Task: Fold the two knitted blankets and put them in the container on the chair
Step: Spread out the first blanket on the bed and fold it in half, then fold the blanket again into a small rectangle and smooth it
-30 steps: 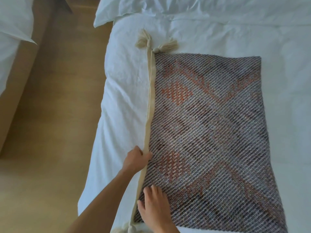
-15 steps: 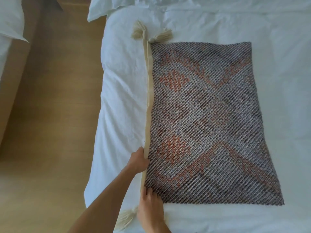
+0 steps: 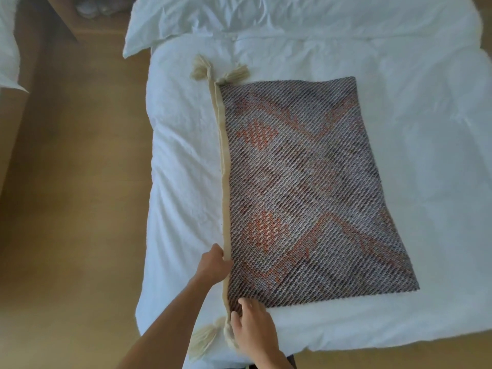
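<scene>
A knitted blanket (image 3: 306,187), brown-grey with orange diamonds, lies folded flat on the white bed (image 3: 412,129). A cream border strip (image 3: 222,155) runs down its left edge, with tassels at the far end (image 3: 234,74) and the near end (image 3: 206,338). My left hand (image 3: 213,265) pinches that cream edge near the blanket's near-left part. My right hand (image 3: 253,324) rests flat, fingers apart, on the near-left corner. No second blanket, chair or container is in view.
A white pillow (image 3: 202,20) lies at the head of the bed. Wooden floor (image 3: 74,195) runs along the bed's left side. Another white-covered bed (image 3: 8,41) with a wooden frame stands at the far left.
The camera has pulled back, so more of the bed's near edge shows. Both hands stay at the blanket's near-left edge; the right hand has slid back to the corner.
</scene>
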{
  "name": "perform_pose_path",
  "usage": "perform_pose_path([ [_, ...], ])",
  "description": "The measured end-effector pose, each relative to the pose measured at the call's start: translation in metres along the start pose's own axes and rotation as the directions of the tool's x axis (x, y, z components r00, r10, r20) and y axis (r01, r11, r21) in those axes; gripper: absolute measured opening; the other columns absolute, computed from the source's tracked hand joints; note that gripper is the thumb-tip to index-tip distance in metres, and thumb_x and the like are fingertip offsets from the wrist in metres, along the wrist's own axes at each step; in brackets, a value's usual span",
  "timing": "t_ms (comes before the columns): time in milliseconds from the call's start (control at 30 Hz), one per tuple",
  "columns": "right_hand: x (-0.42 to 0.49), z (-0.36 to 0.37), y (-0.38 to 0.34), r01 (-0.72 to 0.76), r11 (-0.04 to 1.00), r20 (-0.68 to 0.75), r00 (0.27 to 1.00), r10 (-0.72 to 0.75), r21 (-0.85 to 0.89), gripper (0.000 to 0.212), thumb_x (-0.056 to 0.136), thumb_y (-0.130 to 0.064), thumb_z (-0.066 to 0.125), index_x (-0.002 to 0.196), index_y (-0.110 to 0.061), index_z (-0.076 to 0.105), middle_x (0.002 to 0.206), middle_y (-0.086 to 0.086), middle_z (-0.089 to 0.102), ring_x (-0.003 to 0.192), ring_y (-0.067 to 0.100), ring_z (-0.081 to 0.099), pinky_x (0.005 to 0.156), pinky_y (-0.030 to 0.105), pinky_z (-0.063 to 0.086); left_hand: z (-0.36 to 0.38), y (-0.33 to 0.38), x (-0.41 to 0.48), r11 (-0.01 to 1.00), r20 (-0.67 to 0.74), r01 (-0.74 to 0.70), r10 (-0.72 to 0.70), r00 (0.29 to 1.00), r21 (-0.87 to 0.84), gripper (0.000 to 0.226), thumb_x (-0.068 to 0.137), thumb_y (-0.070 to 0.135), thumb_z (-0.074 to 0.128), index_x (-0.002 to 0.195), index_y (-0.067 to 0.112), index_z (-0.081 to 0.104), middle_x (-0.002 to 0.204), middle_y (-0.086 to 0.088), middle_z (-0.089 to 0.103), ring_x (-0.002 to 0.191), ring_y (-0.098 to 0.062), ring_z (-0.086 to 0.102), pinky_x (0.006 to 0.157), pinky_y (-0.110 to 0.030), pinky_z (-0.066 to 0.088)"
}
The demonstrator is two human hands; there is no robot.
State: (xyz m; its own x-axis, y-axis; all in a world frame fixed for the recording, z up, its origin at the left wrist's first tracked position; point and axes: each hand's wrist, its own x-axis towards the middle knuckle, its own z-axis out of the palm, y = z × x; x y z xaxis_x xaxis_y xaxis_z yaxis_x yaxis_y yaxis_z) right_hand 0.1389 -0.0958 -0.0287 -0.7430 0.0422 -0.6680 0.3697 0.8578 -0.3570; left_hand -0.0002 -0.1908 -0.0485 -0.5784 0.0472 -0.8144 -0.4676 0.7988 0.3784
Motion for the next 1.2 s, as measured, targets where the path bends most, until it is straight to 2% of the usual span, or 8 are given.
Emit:
perform_pose_path([
  [233,-0.011,-0.03,0.018,-0.092,0.975,-0.089,0.99,0.111,0.203,0.031,0.096,-0.033,0.037,0.118,-0.018,0.052,0.116,-0.005,0.054,0.108,0.01,0.05,0.087,0.022,0.041,-0.003,0.011,-0.037,0.988,-0.027,-0.07,0.075,0.997,0.139,0.013,0.09,0.014,0.043,0.098,0.008,0.051,0.098,-0.008,0.06,0.082,-0.021,0.056,0.066,-0.028,0.044],
  [333,-0.018,-0.047,0.021,-0.1,0.957,-0.093,0.987,0.129,0.271,0.016,0.094,-0.026,0.04,0.08,-0.024,0.046,0.09,-0.006,0.049,0.086,0.011,0.047,0.071,0.023,0.037,-0.004,0.013,-0.062,0.978,0.005,-0.096,0.097,0.995,0.185,0.012,0.089,0.01,0.039,0.084,0.007,0.05,0.087,-0.01,0.06,0.07,-0.02,0.05,0.061,-0.027,0.04],
  [400,-0.024,-0.056,0.022,-0.108,0.944,-0.067,0.989,0.135,0.312,0.029,0.092,-0.022,0.041,0.065,-0.026,0.03,0.076,-0.007,0.039,0.073,0.01,0.04,0.062,0.023,0.034,-0.006,0.01,-0.081,0.982,0.021,-0.091,0.089,0.996,0.166,0.011,0.089,0.012,0.041,0.079,0.01,0.046,0.079,-0.006,0.056,0.066,-0.019,0.045,0.06,-0.028,0.037],
  [500,-0.039,-0.074,0.02,-0.149,0.907,0.001,0.987,0.161,0.394,0.021,0.089,-0.017,0.041,0.069,-0.015,0.038,0.07,-0.001,0.039,0.063,0.014,0.039,0.056,0.025,0.031,-0.016,0.001,-0.113,0.998,0.036,-0.05,0.048,0.998,0.038,0.012,0.09,0.02,0.045,0.085,0.014,0.054,0.083,-0.003,0.062,0.07,-0.018,0.055,0.056,-0.022,0.042],
  [600,-0.056,-0.094,0.016,-0.167,0.881,0.072,0.986,0.151,0.442,0.019,0.092,-0.021,0.042,0.092,-0.008,0.056,0.089,0.006,0.059,0.083,0.019,0.057,0.065,0.028,0.041,-0.031,-0.017,-0.142,0.999,0.046,-0.044,0.045,0.998,-0.016,0.011,0.089,0.023,0.047,0.087,0.018,0.057,0.086,-0.003,0.066,0.077,-0.02,0.062,0.058,-0.024,0.045],
  [800,-0.071,-0.102,-0.017,-0.154,0.862,-0.029,0.981,0.192,0.483,0.02,0.094,-0.021,0.044,0.101,-0.01,0.059,0.096,0.004,0.063,0.087,0.016,0.057,0.066,0.026,0.042,-0.075,-0.065,-0.161,0.999,0.018,-0.044,0.044,0.999,-0.006,0.007,0.086,0.02,0.051,0.083,0.018,0.057,0.077,0.0,0.065,0.072,-0.018,0.065,0.062,-0.031,0.05],
  [1033,-0.058,-0.061,-0.124,-0.233,0.809,0.027,0.965,0.26,0.54,0.021,0.095,-0.026,0.041,0.103,-0.015,0.056,0.089,-0.003,0.055,0.087,0.016,0.052,0.07,0.028,0.04,-0.174,-0.124,-0.132,0.99,0.056,-0.136,0.134,0.989,0.032,0.008,0.088,0.02,0.05,0.087,0.019,0.058,0.075,0.002,0.064,0.071,-0.017,0.063,0.07,-0.034,0.05],
  [1200,-0.066,-0.039,-0.216,-0.318,0.772,0.033,0.932,0.36,0.55,0.021,0.094,-0.028,0.039,0.098,-0.016,0.056,0.098,-0.001,0.056,0.093,0.021,0.052,0.073,0.032,0.037,-0.265,-0.164,-0.124,0.978,0.11,-0.186,0.176,0.978,0.09,0.011,0.09,0.02,0.05,0.081,0.024,0.055,0.078,0.001,0.062,0.074,-0.016,0.063,0.057,-0.022,0.044],
])
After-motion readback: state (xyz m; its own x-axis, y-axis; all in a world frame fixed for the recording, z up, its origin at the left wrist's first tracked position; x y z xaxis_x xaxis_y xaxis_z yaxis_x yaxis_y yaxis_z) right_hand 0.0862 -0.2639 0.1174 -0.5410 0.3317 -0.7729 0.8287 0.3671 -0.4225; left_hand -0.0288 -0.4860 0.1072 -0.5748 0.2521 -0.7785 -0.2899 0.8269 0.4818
